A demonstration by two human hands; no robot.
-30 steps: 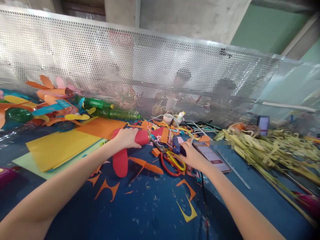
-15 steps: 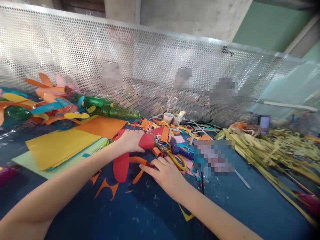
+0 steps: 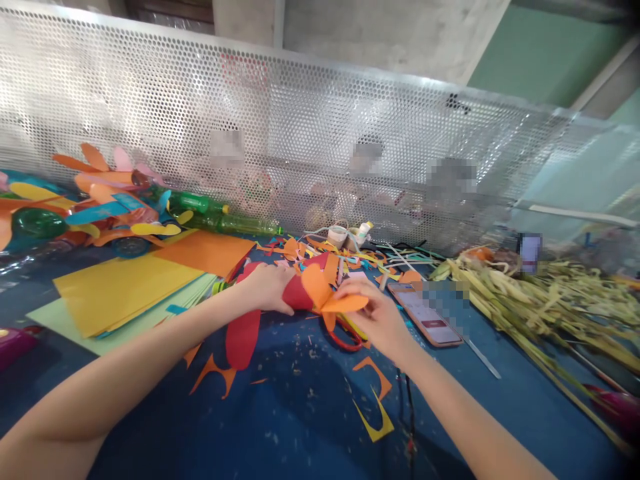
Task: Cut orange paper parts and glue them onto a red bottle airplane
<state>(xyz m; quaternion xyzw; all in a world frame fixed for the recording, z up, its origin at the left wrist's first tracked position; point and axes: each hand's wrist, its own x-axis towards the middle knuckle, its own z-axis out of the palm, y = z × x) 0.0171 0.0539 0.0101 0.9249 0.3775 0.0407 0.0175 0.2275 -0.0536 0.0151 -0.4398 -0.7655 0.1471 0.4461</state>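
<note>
My left hand [image 3: 267,287] is closed around a bottle plane [image 3: 299,293] wrapped in red paper. Its red wing [image 3: 243,340] sticks out toward me, and a green cap [image 3: 220,287] shows left of my wrist. With its fingertips my right hand [image 3: 383,317] pinches an orange paper propeller [image 3: 345,305] at the right end of the plane. I cannot tell whether the propeller is fixed to it. Scissors with red handles [image 3: 345,345] lie just under the right hand, partly covered.
Yellow paper sheets [image 3: 120,287] and finished paper-and-bottle planes [image 3: 120,213] lie at the left. Paper scraps [image 3: 295,249] are strewn behind my hands. A phone [image 3: 430,317] lies to the right, before dry husks [image 3: 500,293]. A perforated metal screen [image 3: 310,127] stands at the back.
My right hand has lifted off the scraps on the table and moved right and up, now with the orange propeller at the plane's end. My left hand keeps its hold on the plane.
</note>
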